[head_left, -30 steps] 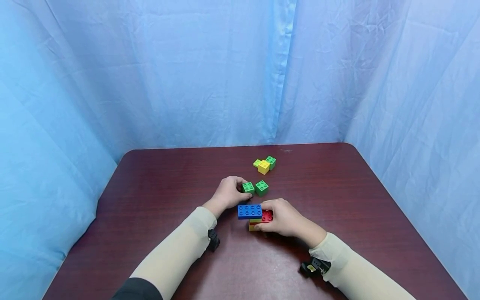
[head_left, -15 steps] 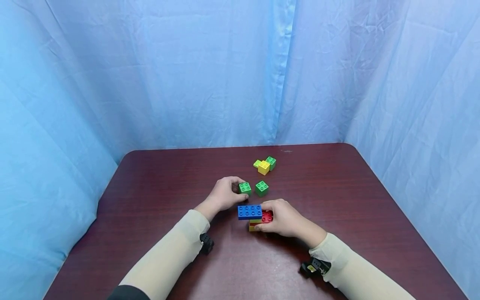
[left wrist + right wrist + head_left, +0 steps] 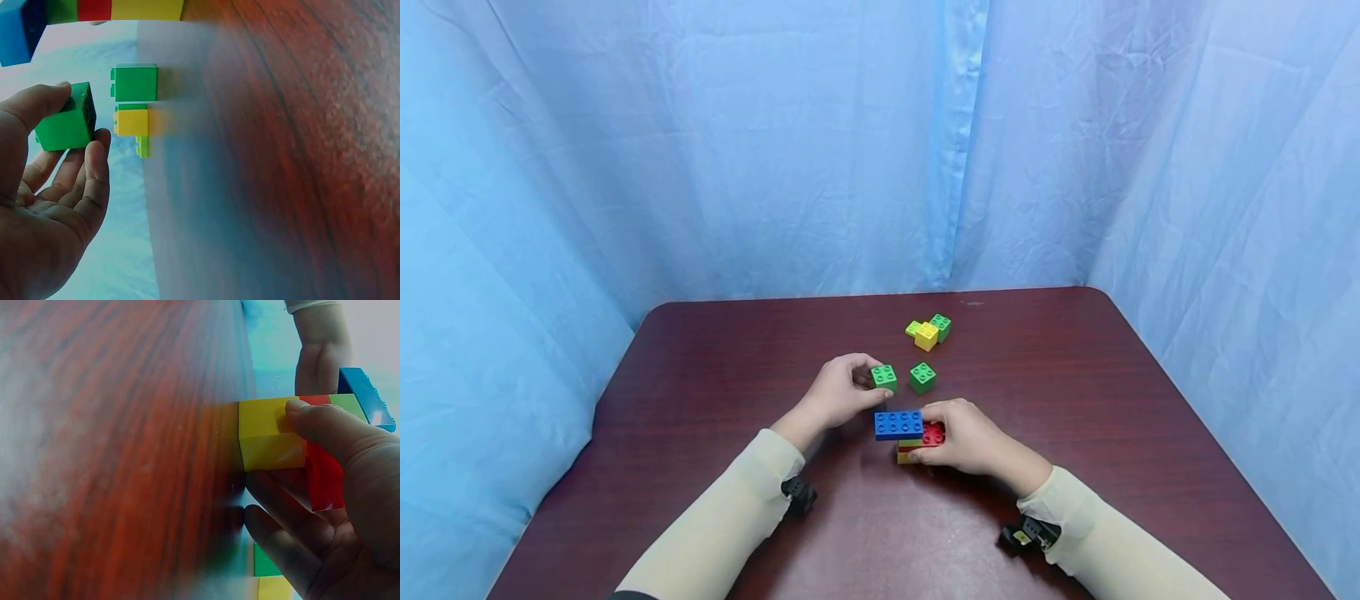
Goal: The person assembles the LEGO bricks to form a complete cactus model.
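The left hand (image 3: pixel 837 392) pinched a square green plastic brick (image 3: pixel 883 377) beyond the multicoloured plastic-brick stack (image 3: pixel 912 432), thumb opposing fingers, likely for control. At the stack's right, the right hand (image 3: pixel 964 437) gripped it low, presumably steadying its overhanging blue top (image 3: pixel 895 425).

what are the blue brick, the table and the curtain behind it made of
The blue brick looks like moulded plastic, smooth and slightly glossy: crisp edges, round studs. The table seems wood or wood-look laminate, dark reddish-brown, with streaky grain and a soft sheen. The curtain looks like thin, satiny fabric, judging by its creases and hanging folds.
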Motion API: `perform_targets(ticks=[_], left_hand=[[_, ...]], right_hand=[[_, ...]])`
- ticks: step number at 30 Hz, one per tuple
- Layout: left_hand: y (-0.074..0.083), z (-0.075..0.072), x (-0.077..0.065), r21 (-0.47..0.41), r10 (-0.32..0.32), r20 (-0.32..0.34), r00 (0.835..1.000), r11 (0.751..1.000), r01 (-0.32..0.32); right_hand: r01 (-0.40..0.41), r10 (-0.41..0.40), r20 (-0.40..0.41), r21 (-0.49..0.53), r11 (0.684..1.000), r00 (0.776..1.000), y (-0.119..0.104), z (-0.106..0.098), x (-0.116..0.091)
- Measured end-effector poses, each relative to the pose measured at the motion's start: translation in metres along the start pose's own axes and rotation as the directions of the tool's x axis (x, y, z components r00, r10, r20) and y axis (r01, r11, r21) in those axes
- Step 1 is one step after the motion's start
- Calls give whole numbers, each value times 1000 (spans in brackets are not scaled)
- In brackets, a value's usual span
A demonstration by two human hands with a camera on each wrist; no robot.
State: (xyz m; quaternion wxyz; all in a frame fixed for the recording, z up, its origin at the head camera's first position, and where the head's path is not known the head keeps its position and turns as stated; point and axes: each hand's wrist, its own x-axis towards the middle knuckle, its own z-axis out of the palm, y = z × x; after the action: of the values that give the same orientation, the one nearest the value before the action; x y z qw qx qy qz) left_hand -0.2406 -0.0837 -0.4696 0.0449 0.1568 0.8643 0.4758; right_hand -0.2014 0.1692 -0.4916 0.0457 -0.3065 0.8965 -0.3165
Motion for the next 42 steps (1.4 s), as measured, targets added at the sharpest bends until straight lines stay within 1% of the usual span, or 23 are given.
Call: perform_targets(ticks=[8, 19, 28, 33, 42], left_hand=[[4, -5, -9, -21, 30, -27, 999, 999, -30], [12, -13, -22, -63, 56, -26, 998, 996, -57], [21, -21, -35, -66, 90, 14, 996, 994, -88], [24, -22, -42, -67, 114, 35, 993, 992, -112], [27, -24, -54, -90, 128, 56, 990, 988, -123]], right_hand=[[11, -11, -13, -5, 1000, 1000, 1, 1, 0], [3, -3, -8, -18, 1000, 1000, 1, 1, 0], [2, -2, -5, -18, 1000, 1000, 1, 1, 0], [1, -2, -7, -28, 1000, 1000, 0, 0, 0], [1, -1, 3, -28, 1000, 1000, 0, 0, 0]])
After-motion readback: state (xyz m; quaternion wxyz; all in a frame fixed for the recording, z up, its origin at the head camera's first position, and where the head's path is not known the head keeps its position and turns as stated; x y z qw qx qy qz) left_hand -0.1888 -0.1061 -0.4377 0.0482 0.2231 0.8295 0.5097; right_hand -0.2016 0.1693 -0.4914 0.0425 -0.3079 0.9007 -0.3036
